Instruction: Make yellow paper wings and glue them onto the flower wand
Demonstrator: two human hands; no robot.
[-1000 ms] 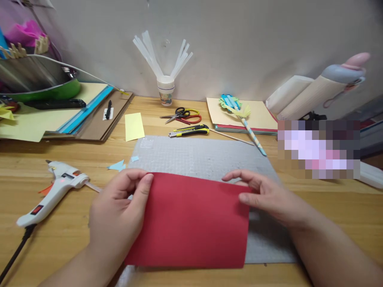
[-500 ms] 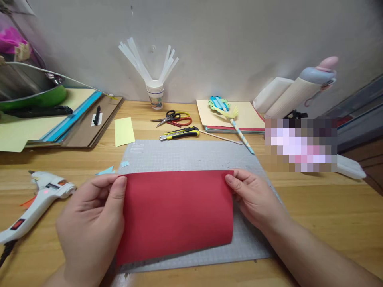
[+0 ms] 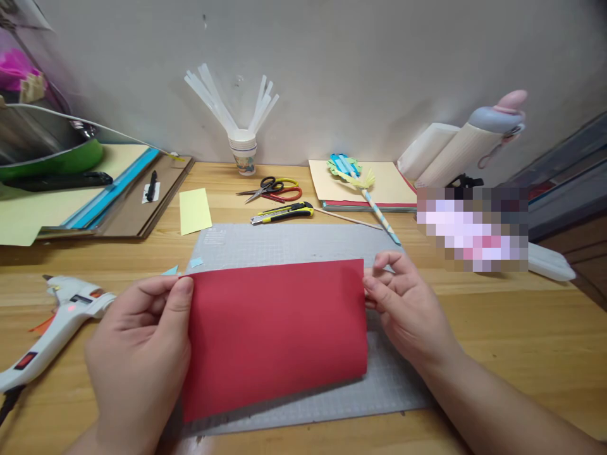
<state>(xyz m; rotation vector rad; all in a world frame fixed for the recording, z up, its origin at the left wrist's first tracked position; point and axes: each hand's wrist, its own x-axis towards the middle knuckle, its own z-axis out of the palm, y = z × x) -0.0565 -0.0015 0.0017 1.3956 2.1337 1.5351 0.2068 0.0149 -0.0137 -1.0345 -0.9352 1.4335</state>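
A sheet of red paper [image 3: 277, 335] is held up over the grey cutting mat [image 3: 284, 243], its lower part curving. My left hand [image 3: 142, 347] pinches its upper left corner between thumb and fingers. At the right edge, my right hand [image 3: 408, 309] grips the paper with thumb and fingertips, the index finger raised and bent above. A glue gun [image 3: 57, 328] lies to the left of my left hand. Beyond the mat are a box cutter [image 3: 282, 213] and scissors [image 3: 270, 188].
Paper cups [image 3: 243, 151] hold white glue sticks by the wall. A paper flower [image 3: 348, 170] rests on stacked paper [image 3: 317, 183] at the back right, near a bottle [image 3: 474, 142]. A yellow slip [image 3: 195, 210] and cardboard [image 3: 156, 215] lie left, with a green pan [image 3: 71, 155].
The paper's right side has risen slightly, so its top edge now tilts. My right hand has shifted its grip lower down the right edge, lifting the index finger off the corner.
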